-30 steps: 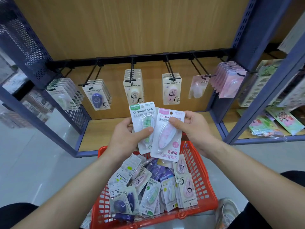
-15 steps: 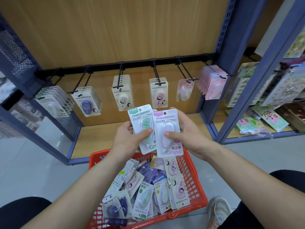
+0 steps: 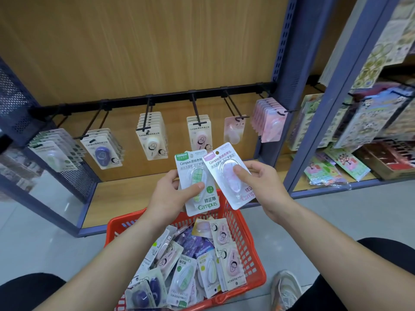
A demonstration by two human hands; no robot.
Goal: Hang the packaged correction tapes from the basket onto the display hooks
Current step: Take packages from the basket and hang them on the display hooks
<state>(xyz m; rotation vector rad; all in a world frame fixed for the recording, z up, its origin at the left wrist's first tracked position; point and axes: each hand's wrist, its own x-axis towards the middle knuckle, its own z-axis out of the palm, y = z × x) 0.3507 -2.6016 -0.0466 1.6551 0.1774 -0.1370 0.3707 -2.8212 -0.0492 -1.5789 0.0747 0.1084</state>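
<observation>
My left hand [image 3: 167,196] grips a green-labelled correction tape pack [image 3: 197,184], thumb across its blister. My right hand [image 3: 261,187] pinches a pink-labelled pack [image 3: 226,169], tilted to the right and apart from the green one. Both packs are held above the red basket [image 3: 252,254], which holds several more packs in a loose pile. Behind them a black rail [image 3: 157,98] carries hooks with hung packs: green ones [image 3: 52,154] far left, purple [image 3: 102,149], yellow [image 3: 152,136], pink cartoon [image 3: 199,133], a single pale pink pack [image 3: 233,130] and a pink stack [image 3: 270,118] at the right.
A blue shelf upright [image 3: 298,108] stands to the right of the rail, with sticker sheets [image 3: 377,113] hung and piled beyond it. A wooden shelf board [image 3: 116,198] lies below the hooks. A perforated blue side panel [image 3: 13,104] closes the left. My shoe [image 3: 285,290] rests beside the basket.
My right hand has drawn the pink pack away from the green one, to the right and tilted. The view has shifted right, so the shelf appears further left.
</observation>
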